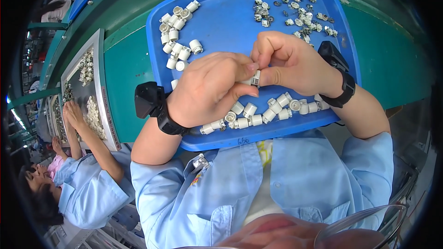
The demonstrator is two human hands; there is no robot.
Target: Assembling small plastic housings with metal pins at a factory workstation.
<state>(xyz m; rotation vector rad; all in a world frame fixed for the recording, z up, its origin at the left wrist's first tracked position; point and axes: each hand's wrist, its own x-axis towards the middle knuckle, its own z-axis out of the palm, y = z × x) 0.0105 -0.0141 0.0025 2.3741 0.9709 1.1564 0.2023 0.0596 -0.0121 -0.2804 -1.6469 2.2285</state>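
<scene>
My two hands meet over a blue tray (221,27). Between the fingers of my left hand (203,85) is a white cylindrical lamp-holder-like part (254,79), its metal-slotted end facing right. My right hand (293,62) pinches at that end with thumb and bent forefinger; whether a small piece sits in the pinch is hidden by the fingers. More white cylinders (195,46) lie in a cluster at the tray's left, and another row (269,115) runs along its near side. Small white-and-metal inserts (302,18) are scattered at the far right of the tray.
The tray rests on a green bench (131,60). To the left, a metal-framed tray (100,87) holds heaps of small parts, where a co-worker's hands (74,115) are busy. Black wrist-worn devices (150,101) sit on both my wrists.
</scene>
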